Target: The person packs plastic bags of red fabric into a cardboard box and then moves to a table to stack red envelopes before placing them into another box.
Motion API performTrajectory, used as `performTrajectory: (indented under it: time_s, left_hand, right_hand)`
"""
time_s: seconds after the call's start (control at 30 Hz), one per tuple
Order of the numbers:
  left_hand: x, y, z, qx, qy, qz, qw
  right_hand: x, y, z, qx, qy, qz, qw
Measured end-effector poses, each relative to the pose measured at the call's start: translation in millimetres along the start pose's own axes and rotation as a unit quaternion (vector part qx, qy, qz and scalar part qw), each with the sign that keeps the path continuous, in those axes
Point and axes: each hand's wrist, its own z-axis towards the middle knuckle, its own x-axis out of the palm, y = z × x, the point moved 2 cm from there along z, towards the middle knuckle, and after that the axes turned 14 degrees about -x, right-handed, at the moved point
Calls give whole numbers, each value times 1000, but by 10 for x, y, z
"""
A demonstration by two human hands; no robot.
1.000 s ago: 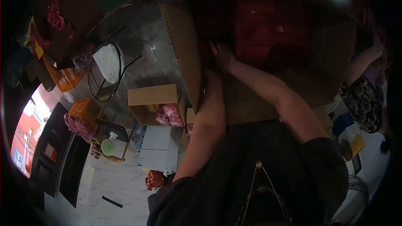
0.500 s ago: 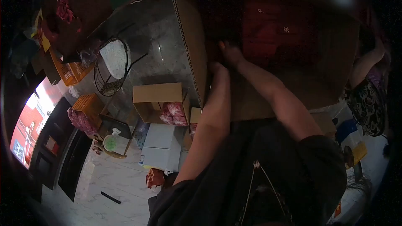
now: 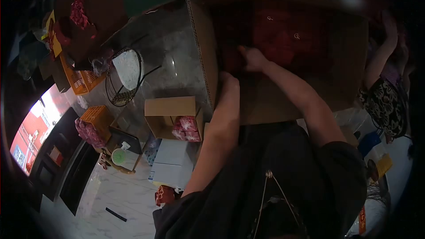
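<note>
A large cardboard box [image 3: 261,108] stands open before me, with dark red packages [image 3: 283,33] inside it. Two small light loops show on the packages. My left hand [image 3: 228,79] is down inside the box near its left wall, by a dark red item [image 3: 232,57]; its fingers are lost in shadow. My right hand [image 3: 253,58] reaches in beside it, fingers bent at the right edge of that same item. Whether the fingers grip it is too dark to tell.
A small open carton [image 3: 170,107] with pink wrapped packs and a white box [image 3: 170,163] stand left of my left arm. Farther left are a wire-framed chair [image 3: 127,68] and orange crates [image 3: 95,117]. Another person's arm [image 3: 380,59] is at the right.
My right hand has moved slightly right and down inside the box. My left hand is a little lower. The whole view has shifted slightly.
</note>
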Motion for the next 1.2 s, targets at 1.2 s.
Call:
performTrajectory:
  time_s: [1.2]
  left_hand:
    - [-1950, -1594, -3501, 541, 445, 361, 616]
  right_hand:
    - [-828, 2360, -458, 37, -334, 727, 599]
